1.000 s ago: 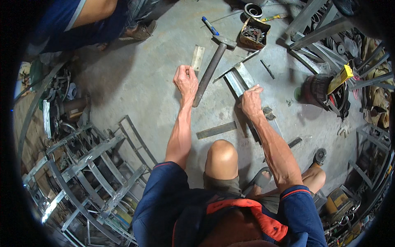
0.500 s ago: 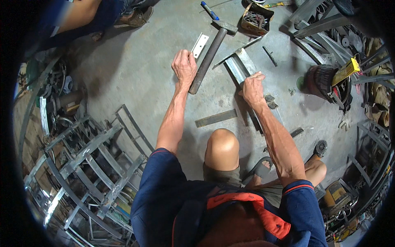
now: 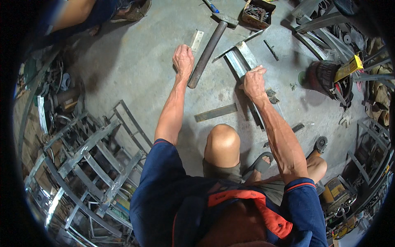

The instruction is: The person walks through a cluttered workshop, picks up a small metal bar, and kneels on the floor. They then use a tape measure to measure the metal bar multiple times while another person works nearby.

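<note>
My left hand (image 3: 183,60) is closed on the near end of a short pale metal plate with small holes (image 3: 197,40), held upright beside a hammer. The hammer (image 3: 208,55) lies on the floor, its dark handle pointing toward me and its head at the far end. My right hand (image 3: 254,83) is wrapped over a grey steel channel piece (image 3: 236,64), its fingers partly hiding it. Across the channel's far end lies a thin metal bar (image 3: 254,35). A flat steel strip (image 3: 216,112) rests on the floor in front of my knee.
An open box of small metal parts (image 3: 258,13) and a blue marker (image 3: 211,6) are at the back. A dark bucket (image 3: 324,80) with a yellow object stands right. Welded steel frames (image 3: 98,150) crowd the left. Another person's foot (image 3: 132,11) is at far left.
The plate in my left hand has turned, so its holed face looks narrower. My right hand stays on the channel. The whole view has shifted slightly.
</note>
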